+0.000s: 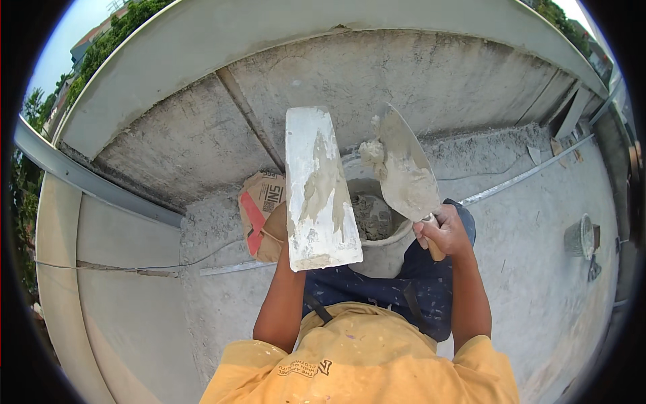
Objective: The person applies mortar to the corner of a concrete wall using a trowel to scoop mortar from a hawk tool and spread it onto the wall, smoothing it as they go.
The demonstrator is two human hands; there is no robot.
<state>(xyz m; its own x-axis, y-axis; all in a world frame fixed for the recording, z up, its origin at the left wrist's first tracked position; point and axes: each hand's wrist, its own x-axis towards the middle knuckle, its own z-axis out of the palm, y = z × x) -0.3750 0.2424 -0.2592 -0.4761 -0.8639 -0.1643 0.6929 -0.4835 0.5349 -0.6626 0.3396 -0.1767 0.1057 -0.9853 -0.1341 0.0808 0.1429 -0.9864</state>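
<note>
My right hand [445, 232] is closed round the wooden handle of a trowel [409, 168]. Its blade points up and away, smeared with wet grey mortar, and a lump of mortar [372, 153] clings to the left edge. My left forearm [278, 306] runs up behind a long white plastering float [321, 192], which is held up with its broad face toward me and streaked with mortar. The board hides my left hand and its grip. Below and between the two tools stands a pale bucket [380, 261] with grey mortar [371, 217] inside, close to my knees.
A brown paper sack [257, 202] with a red stripe stands left of the float. The low concrete wall [404, 87] curves across the far side. A thin cable and a metal strip [525, 176] lie on the floor. At the right is a small grey bucket [580, 237].
</note>
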